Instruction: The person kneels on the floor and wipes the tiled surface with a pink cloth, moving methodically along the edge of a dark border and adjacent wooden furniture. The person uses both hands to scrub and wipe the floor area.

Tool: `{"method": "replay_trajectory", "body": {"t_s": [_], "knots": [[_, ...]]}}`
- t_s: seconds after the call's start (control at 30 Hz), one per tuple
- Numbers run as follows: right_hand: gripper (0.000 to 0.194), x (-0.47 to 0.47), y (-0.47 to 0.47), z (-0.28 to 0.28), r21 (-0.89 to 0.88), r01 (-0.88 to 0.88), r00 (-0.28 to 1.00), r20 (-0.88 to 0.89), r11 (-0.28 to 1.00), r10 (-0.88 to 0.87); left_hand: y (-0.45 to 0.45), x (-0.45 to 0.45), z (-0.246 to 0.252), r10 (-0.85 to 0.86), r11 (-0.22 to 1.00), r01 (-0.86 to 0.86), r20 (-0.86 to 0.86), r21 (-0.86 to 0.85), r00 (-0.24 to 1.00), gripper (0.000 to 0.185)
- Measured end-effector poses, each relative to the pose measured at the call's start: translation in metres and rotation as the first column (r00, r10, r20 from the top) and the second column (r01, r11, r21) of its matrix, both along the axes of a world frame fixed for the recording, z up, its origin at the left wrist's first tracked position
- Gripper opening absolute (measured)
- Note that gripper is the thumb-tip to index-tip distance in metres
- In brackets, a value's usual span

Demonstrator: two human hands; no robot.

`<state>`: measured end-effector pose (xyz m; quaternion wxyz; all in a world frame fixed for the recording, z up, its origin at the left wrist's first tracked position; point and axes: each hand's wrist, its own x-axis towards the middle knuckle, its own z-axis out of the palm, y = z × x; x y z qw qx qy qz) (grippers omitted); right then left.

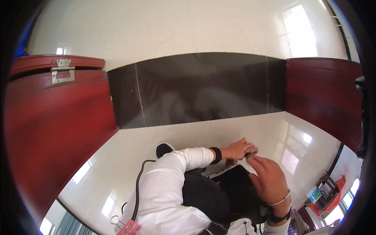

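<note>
My left hand (238, 149), with a black band at its wrist, is bent with curled, slightly blurred fingers close to my right hand (270, 179). Between the two hands is a white item with a dark part (249, 166), too covered to name surely. My right hand's fingertips press on it from the right; this wrist wears a bracelet and a dark band. Black trousers (205, 194) cover my bent legs just below the hands. Left of my hands, a dark shoe with a white rim (164, 149) rests on the pale tiled floor (188, 138).
A red wooden door (58, 123) with a metal hinge (63, 72) stands at left, another red panel (320, 91) at right. Between them runs a dark tile strip (199, 88). A black cable (138, 188) passes a pink clip (130, 227). A cluttered red-covered table (326, 202) is at lower right.
</note>
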<state>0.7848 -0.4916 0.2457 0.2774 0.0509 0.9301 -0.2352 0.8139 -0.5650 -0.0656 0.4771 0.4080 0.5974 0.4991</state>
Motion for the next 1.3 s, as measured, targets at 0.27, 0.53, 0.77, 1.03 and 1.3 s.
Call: {"method": "replay_trajectory", "body": {"t_s": [0.27, 0.53, 0.77, 1.03, 1.3], "knots": [[0.044, 0.026, 0.004, 0.002, 0.031, 0.048, 0.997, 0.066, 0.998, -0.05, -0.1, -0.207, 0.043, 0.626, 0.655, -0.735, -0.67, 0.174, 0.399, 0.048], [0.043, 0.007, -0.007, -0.004, 0.02, 0.012, 0.999, 0.042, 1.0, -0.013, -0.209, -0.29, -0.029, -0.01, 0.577, -0.814, -0.998, -0.06, 0.066, 0.061], [0.043, -0.002, -0.01, -0.005, 0.022, 0.013, 0.998, 0.069, 1.0, -0.014, -0.286, -0.382, -0.049, -0.081, 0.078, -0.988, -0.989, -0.132, 0.126, 0.059], [0.046, 0.004, -0.013, 0.001, 0.01, 0.001, 1.0, 0.03, 1.0, -0.002, -0.328, -0.306, -0.03, -0.215, 0.098, -0.969, -0.955, -0.229, 0.204, 0.05], [0.05, -0.003, -0.021, 0.01, -0.044, -0.054, 0.998, -0.038, 0.998, 0.052, -0.442, -0.032, 0.009, 0.005, 0.069, -0.679, -0.68, -0.731, 0.733, 0.049]]}}
